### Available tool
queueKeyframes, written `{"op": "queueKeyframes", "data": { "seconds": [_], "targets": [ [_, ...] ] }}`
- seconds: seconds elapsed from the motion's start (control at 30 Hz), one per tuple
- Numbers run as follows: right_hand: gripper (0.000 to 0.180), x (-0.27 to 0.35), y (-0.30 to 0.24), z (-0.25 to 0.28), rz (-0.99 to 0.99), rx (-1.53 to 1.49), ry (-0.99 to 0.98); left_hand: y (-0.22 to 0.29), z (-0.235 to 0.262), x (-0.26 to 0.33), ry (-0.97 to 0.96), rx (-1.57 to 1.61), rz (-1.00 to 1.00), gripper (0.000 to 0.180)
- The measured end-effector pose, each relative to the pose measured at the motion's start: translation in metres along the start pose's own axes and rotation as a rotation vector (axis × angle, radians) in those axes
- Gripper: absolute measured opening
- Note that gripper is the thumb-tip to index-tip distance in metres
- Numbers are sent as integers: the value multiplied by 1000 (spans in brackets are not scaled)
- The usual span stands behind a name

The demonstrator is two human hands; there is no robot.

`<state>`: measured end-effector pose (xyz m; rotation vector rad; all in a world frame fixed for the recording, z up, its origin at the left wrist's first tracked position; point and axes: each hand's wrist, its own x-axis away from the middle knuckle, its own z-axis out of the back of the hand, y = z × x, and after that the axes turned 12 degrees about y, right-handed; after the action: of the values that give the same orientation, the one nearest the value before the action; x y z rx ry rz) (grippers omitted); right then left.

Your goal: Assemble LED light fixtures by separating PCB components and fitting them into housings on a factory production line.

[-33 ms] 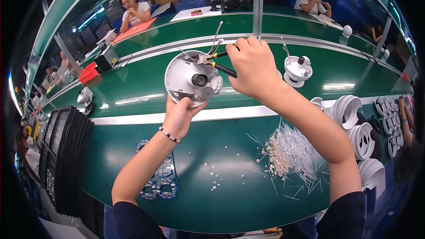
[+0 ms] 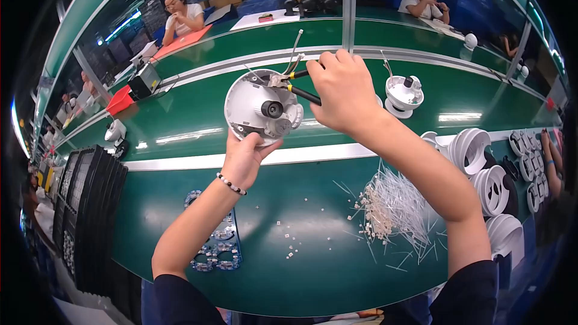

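My left hand (image 2: 245, 162) is closed around the lower rim of a white dome camera housing (image 2: 248, 105), lifted above the bench and tilted so its black lens (image 2: 272, 109) shows. Wires (image 2: 297, 48) stick up from the housing's top. In my right hand (image 2: 342, 87) are the black-and-yellow handles of hand pliers (image 2: 305, 94), held slightly apart. Their jaws meet the housing's upper edge, by the base of the wires; the jaw tips are too small to make out.
A pile of white cable ties (image 2: 403, 210) lies right of centre, and blue circuit boards (image 2: 224, 247) sit beneath my left forearm. Another camera unit (image 2: 404, 93) stands farther back. White ring housings (image 2: 469, 150) line the right, black stacked trays (image 2: 84, 204) the left. Two people sit opposite.
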<state>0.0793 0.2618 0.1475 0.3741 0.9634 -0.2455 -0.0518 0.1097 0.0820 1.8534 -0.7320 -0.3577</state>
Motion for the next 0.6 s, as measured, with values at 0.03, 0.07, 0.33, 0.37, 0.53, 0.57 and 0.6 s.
{"op": "queueKeyframes", "data": {
  "seconds": [0.03, 0.07, 0.33, 0.37, 0.53, 0.57, 0.6],
  "targets": [
    [33, 0, 2, 4, 16, 0, 11, -1, -3, 2, -7, 0, 1, 63],
    [33, 1, 5, 6, 14, 5, 12, -1, -6, 4, -18, -12, 4, 63],
    [27, 34, 30, 17, -93, -91, -90, -5, -26, 0, 40, -181, -107, 65],
    [29, 41, 34, 19, -128, -111, -49, -7, -27, -6, 52, -213, -165, 67],
    [37, 85, 53, 64, -254, -198, 83, -21, -40, -42, 91, -292, -390, 69],
    [37, 95, 48, 76, -276, -247, 90, -22, -45, -50, 120, -259, -356, 65],
    [38, 110, 43, 84, -317, -333, 74, -24, -48, -57, 97, -174, -246, 62]
  ]
}}
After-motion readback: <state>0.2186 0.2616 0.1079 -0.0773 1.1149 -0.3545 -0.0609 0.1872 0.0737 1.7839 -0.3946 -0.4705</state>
